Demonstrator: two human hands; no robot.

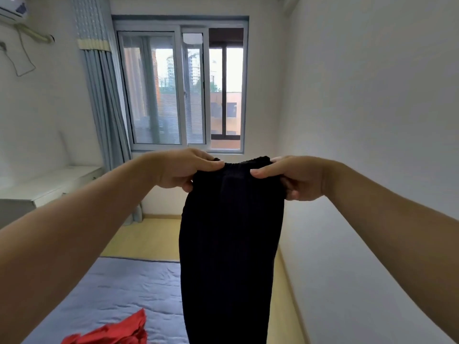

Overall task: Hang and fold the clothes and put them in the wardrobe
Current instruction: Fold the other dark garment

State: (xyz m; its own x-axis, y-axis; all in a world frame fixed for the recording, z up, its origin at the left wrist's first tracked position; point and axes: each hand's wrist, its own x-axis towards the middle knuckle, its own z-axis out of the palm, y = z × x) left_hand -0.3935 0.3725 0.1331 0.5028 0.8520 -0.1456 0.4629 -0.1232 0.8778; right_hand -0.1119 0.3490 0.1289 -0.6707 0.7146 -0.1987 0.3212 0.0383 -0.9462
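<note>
My left hand [183,170] and right hand [293,177] each pinch the waistband [238,165], and the black trousers [231,244] hang straight down from that grip. I judge the task barely begun: nothing looks folded, and a red garment [111,333] lies loose on the bed [111,286] below my left hand.

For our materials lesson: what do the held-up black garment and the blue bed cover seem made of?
Black garment: likely soft ribbed knit fabric, matte; faint vertical ribs and a gathered elastic waistband show. Blue bed cover: probably quilted woven cloth, matte; stitched lines and soft wrinkles show.
</note>
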